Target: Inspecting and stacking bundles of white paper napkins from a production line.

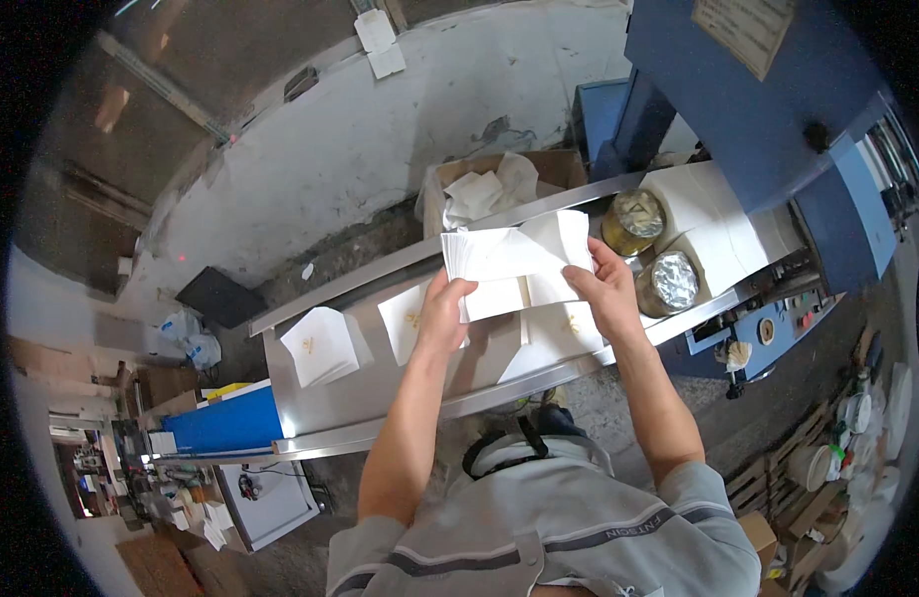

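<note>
A stack of white folded paper pieces (494,257) is held up over a grey conveyor (375,386), its left edges fanned apart and its right side bent upward. My left hand (443,313) is closed on its lower left corner, thumb on top. At the right end my right hand (607,291) grips the stack between thumb and fingers. Below lie more white paper stacks with small gold-coloured marks: one at the left (320,345), one by my left hand (402,316), and one under my right forearm's side (559,343), partly hidden.
Two round tins with foil-like tops, a far one (634,221) and a near one (670,283), stand right of my hands beside white paper piles (713,234). A blue machine (768,109) rises at the right. Beyond the conveyor's metal rail sits a cardboard box (554,169) with crumpled paper.
</note>
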`<act>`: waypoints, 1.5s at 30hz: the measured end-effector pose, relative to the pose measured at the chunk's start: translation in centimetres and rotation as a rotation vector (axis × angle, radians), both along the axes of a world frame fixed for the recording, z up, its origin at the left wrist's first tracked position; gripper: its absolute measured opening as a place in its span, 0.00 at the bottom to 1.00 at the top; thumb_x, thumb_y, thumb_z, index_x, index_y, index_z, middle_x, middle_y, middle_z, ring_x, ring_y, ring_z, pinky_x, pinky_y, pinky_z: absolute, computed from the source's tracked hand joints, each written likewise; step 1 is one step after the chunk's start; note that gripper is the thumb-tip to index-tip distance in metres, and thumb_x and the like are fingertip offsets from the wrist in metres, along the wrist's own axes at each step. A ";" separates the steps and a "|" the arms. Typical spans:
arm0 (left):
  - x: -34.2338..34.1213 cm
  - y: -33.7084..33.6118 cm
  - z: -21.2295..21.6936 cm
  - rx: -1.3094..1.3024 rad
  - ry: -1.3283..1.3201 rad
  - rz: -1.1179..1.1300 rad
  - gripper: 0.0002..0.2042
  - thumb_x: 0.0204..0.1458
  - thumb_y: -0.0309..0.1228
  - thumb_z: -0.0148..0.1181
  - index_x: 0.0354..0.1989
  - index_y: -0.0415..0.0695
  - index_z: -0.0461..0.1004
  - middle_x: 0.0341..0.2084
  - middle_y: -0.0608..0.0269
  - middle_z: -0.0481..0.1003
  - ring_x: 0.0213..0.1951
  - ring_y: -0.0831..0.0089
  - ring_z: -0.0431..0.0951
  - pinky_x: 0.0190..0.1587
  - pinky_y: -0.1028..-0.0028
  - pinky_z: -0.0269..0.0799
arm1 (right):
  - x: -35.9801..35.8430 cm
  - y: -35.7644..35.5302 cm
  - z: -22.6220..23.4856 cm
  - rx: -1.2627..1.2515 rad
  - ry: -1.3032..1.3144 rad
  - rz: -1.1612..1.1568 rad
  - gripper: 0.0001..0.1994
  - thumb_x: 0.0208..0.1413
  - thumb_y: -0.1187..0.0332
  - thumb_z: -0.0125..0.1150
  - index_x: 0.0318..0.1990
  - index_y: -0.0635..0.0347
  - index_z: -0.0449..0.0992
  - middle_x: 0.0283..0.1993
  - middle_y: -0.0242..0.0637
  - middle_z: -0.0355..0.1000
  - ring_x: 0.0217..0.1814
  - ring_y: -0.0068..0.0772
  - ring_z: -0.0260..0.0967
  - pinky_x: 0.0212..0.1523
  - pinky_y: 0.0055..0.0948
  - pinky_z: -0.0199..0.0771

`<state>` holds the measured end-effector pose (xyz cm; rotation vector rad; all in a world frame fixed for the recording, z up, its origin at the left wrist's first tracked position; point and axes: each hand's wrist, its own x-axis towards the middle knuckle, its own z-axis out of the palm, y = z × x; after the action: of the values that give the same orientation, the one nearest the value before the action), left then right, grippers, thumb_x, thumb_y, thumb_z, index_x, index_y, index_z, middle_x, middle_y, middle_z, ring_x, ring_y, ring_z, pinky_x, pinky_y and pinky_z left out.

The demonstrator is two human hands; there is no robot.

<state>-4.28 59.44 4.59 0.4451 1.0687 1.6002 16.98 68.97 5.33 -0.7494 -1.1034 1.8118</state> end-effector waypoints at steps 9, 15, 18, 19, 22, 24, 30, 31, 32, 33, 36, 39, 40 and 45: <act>-0.8 0.5 0.1 -0.016 -0.108 0.027 0.23 0.47 0.22 0.50 0.56 0.33 0.65 0.46 0.52 0.73 0.49 0.60 0.75 0.53 0.62 0.72 | 2.3 1.1 -0.1 -0.165 0.172 0.017 0.19 0.56 0.72 0.60 0.55 0.66 0.69 0.46 0.36 0.76 0.43 0.22 0.74 0.44 0.22 0.74; -4.9 5.4 0.3 0.020 -0.263 0.043 0.22 0.48 0.26 0.48 0.53 0.33 0.67 0.49 0.51 0.73 0.53 0.56 0.73 0.56 0.55 0.70 | 4.8 2.1 0.1 -0.163 0.204 -0.101 0.18 0.56 0.70 0.60 0.54 0.66 0.70 0.46 0.37 0.76 0.45 0.25 0.74 0.47 0.25 0.74; -7.0 9.9 1.1 0.012 -0.017 0.074 0.22 0.52 0.31 0.52 0.54 0.32 0.67 0.49 0.49 0.74 0.52 0.56 0.74 0.57 0.59 0.67 | 5.7 2.3 0.3 -0.126 0.194 -0.128 0.19 0.56 0.70 0.61 0.54 0.66 0.70 0.46 0.37 0.75 0.46 0.26 0.74 0.48 0.26 0.73; -7.6 10.1 0.7 -0.171 0.515 0.266 0.20 0.54 0.31 0.52 0.53 0.31 0.68 0.49 0.49 0.74 0.51 0.57 0.74 0.56 0.62 0.66 | 5.9 2.2 0.3 -0.099 0.167 -0.145 0.19 0.56 0.70 0.61 0.54 0.66 0.70 0.46 0.37 0.75 0.46 0.26 0.74 0.48 0.26 0.73; -5.2 9.9 -0.9 -0.093 1.127 0.467 0.17 0.56 0.28 0.53 0.52 0.31 0.68 0.47 0.49 0.74 0.50 0.64 0.74 0.56 0.70 0.65 | 5.6 1.2 1.9 0.076 0.026 -0.260 0.19 0.57 0.71 0.59 0.55 0.67 0.69 0.45 0.36 0.76 0.44 0.22 0.73 0.45 0.22 0.72; 0.8 6.3 0.9 -0.012 0.790 0.008 0.22 0.58 0.31 0.56 0.58 0.35 0.64 0.51 0.51 0.71 0.54 0.70 0.71 0.57 0.71 0.64 | 5.4 0.1 0.9 0.231 -0.207 -0.289 0.18 0.59 0.71 0.57 0.56 0.66 0.70 0.40 0.36 0.77 0.38 0.20 0.73 0.35 0.20 0.73; 8.4 1.0 0.1 -0.041 0.052 -0.071 0.24 0.56 0.43 0.60 0.53 0.37 0.67 0.44 0.58 0.73 0.44 0.73 0.75 0.43 0.73 0.73 | 0.2 -6.2 3.0 1.039 -0.584 -0.104 0.20 0.51 0.72 0.59 0.54 0.63 0.71 0.53 0.50 0.70 0.58 0.52 0.68 0.57 0.43 0.69; 7.5 0.6 0.3 -0.117 -0.035 -0.051 0.24 0.56 0.45 0.59 0.52 0.37 0.68 0.43 0.59 0.74 0.42 0.73 0.76 0.42 0.74 0.74 | 0.0 -6.8 3.6 1.047 -0.542 0.003 0.20 0.51 0.73 0.59 0.54 0.63 0.71 0.56 0.50 0.68 0.62 0.55 0.64 0.60 0.47 0.65; 6.6 0.2 0.6 -0.192 -0.121 -0.029 0.25 0.57 0.46 0.59 0.52 0.37 0.68 0.41 0.59 0.75 0.40 0.72 0.77 0.40 0.74 0.74 | 0.0 -7.3 3.7 1.021 -0.509 0.052 0.17 0.51 0.73 0.60 0.50 0.64 0.73 0.54 0.50 0.70 0.61 0.54 0.65 0.60 0.45 0.67; 6.3 -0.4 2.4 -0.179 -0.134 -0.006 0.25 0.59 0.46 0.56 0.54 0.37 0.67 0.45 0.56 0.75 0.43 0.68 0.78 0.42 0.71 0.75 | 0.2 -7.2 3.3 0.949 -0.415 0.124 0.15 0.51 0.75 0.61 0.47 0.65 0.75 0.53 0.49 0.72 0.60 0.51 0.67 0.58 0.42 0.68; 4.3 -1.0 1.2 -0.006 -0.226 0.014 0.25 0.60 0.43 0.54 0.57 0.35 0.64 0.49 0.51 0.74 0.49 0.61 0.77 0.49 0.63 0.75 | 1.4 -7.1 3.8 0.614 -0.304 0.117 0.07 0.55 0.76 0.60 0.40 0.66 0.79 0.41 0.43 0.78 0.46 0.36 0.76 0.49 0.30 0.74; 3.4 -1.9 1.2 -0.029 -0.161 0.054 0.25 0.59 0.41 0.56 0.57 0.34 0.64 0.49 0.51 0.73 0.49 0.61 0.77 0.49 0.64 0.75 | 1.4 -4.5 4.2 0.480 -0.362 -0.156 0.16 0.58 0.68 0.60 0.51 0.66 0.74 0.49 0.46 0.75 0.50 0.34 0.74 0.47 0.29 0.75; 3.1 -2.1 1.2 0.006 -0.202 0.025 0.25 0.58 0.39 0.57 0.57 0.33 0.64 0.49 0.51 0.73 0.49 0.62 0.77 0.49 0.64 0.75 | 0.9 -2.9 2.7 0.411 -0.303 -0.086 0.21 0.62 0.66 0.55 0.60 0.66 0.66 0.58 0.44 0.68 0.58 0.32 0.67 0.54 0.28 0.70; 3.8 -1.9 1.9 -0.029 -0.156 -0.026 0.26 0.58 0.41 0.58 0.57 0.34 0.64 0.48 0.53 0.74 0.49 0.66 0.77 0.49 0.68 0.75 | -1.3 -1.4 0.6 -0.351 0.074 0.338 0.29 0.62 0.53 0.54 0.63 0.64 0.62 0.59 0.38 0.67 0.59 0.29 0.64 0.59 0.30 0.66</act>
<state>-0.47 57.50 6.52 0.3077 0.9634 1.5676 15.69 67.61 5.93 -0.7194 -0.9129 2.3410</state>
